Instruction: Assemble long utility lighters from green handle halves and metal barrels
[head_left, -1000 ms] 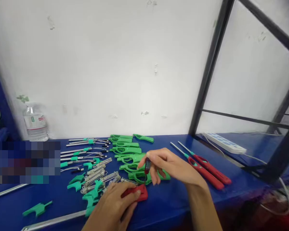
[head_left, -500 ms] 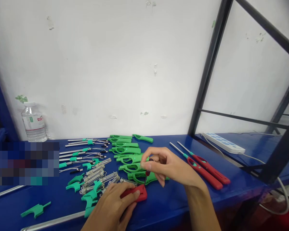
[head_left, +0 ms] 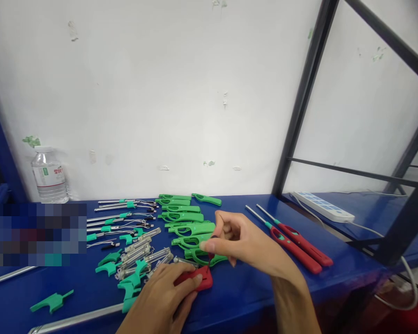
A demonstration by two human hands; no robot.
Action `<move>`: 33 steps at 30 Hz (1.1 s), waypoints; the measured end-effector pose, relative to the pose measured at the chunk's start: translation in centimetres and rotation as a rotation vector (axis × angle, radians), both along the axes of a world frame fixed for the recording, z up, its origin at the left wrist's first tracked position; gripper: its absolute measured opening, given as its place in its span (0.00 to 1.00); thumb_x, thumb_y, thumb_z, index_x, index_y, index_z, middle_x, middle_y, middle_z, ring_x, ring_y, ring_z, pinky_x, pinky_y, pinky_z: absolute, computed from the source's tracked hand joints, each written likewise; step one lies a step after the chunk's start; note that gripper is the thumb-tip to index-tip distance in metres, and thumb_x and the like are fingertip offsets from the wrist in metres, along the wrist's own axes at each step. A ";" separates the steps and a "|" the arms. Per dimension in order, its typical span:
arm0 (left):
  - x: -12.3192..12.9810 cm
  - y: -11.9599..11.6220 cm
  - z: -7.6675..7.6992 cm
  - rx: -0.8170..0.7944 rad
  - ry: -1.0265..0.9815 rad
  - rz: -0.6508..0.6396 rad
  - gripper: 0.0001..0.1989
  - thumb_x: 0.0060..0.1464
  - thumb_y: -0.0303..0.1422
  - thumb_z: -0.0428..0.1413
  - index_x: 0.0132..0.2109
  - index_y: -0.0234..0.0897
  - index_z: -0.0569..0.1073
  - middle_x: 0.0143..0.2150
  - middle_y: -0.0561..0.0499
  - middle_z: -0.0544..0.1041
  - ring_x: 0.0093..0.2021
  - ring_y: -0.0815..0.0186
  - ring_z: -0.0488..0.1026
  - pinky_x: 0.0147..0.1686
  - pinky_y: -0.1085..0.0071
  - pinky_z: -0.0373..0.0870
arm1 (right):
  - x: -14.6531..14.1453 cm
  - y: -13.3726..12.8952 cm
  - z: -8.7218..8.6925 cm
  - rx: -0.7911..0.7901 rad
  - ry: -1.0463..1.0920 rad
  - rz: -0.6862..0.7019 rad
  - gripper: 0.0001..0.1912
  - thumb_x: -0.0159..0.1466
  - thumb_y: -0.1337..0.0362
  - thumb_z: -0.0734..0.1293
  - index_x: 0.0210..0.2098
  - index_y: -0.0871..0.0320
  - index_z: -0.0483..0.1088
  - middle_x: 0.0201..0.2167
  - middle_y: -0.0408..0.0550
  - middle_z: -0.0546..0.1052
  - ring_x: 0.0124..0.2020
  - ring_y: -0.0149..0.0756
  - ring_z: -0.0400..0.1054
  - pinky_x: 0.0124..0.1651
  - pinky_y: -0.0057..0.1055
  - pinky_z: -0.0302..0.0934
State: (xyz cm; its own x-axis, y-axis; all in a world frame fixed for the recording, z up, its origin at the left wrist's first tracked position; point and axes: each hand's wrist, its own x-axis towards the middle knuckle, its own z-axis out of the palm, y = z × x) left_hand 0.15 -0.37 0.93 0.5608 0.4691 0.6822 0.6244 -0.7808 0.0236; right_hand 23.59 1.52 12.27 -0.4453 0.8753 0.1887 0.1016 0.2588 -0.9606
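My left hand (head_left: 167, 294) is closed on a red lighter (head_left: 205, 279), pressing its handle against the blue table; a silver barrel (head_left: 80, 317) sticks out to the left from under the hand. My right hand (head_left: 238, 241) pinches the dark handle of a small screwdriver (head_left: 212, 256), held nearly upright. Its tip meets the end of the red handle. Just behind the hands lie green lighter shells (head_left: 191, 228) in a column. Clear fuel tanks (head_left: 139, 253) and teal triggers (head_left: 134, 278) are heaped beside my left hand.
Two red long-necked lighters (head_left: 296, 243) lie to the right. Metal barrels with wires (head_left: 118, 227) are at the back left, near a water bottle (head_left: 49, 176). A white power strip (head_left: 322, 207) sits beyond the black frame post (head_left: 301, 102).
My right hand has shifted its fingers around the screwdriver handle, the index finger now more raised and bent. The left hand and the red lighter stay in place.
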 end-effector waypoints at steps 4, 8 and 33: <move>-0.3 0.2 -0.7 -0.005 -0.005 0.006 0.16 0.69 0.25 0.53 0.56 0.48 0.79 0.54 0.49 0.84 0.49 0.58 0.85 0.47 0.62 0.86 | 0.0 0.0 0.0 0.041 -0.009 -0.022 0.23 0.63 0.49 0.82 0.34 0.54 0.68 0.22 0.33 0.74 0.18 0.25 0.66 0.22 0.20 0.57; -0.4 0.2 -1.0 -0.010 -0.016 0.009 0.16 0.69 0.25 0.54 0.56 0.49 0.79 0.54 0.50 0.84 0.50 0.59 0.85 0.48 0.64 0.86 | 0.8 1.0 -0.3 0.044 -0.002 0.099 0.20 0.67 0.46 0.78 0.39 0.56 0.76 0.20 0.34 0.73 0.17 0.25 0.66 0.23 0.21 0.57; -0.2 -0.1 -0.7 -0.086 0.024 0.009 0.17 0.70 0.24 0.53 0.56 0.49 0.78 0.54 0.49 0.83 0.50 0.58 0.84 0.49 0.60 0.85 | 1.3 0.9 0.0 0.076 -0.031 0.215 0.22 0.72 0.45 0.73 0.43 0.59 0.82 0.18 0.36 0.71 0.18 0.26 0.63 0.24 0.24 0.56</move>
State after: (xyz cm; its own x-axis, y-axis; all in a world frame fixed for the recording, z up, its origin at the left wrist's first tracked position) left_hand -0.09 -0.51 0.21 0.5718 0.5304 0.6258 0.6326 -0.7708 0.0753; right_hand 24.86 2.40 12.22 -0.6267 0.7433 0.2338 0.0656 0.3493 -0.9347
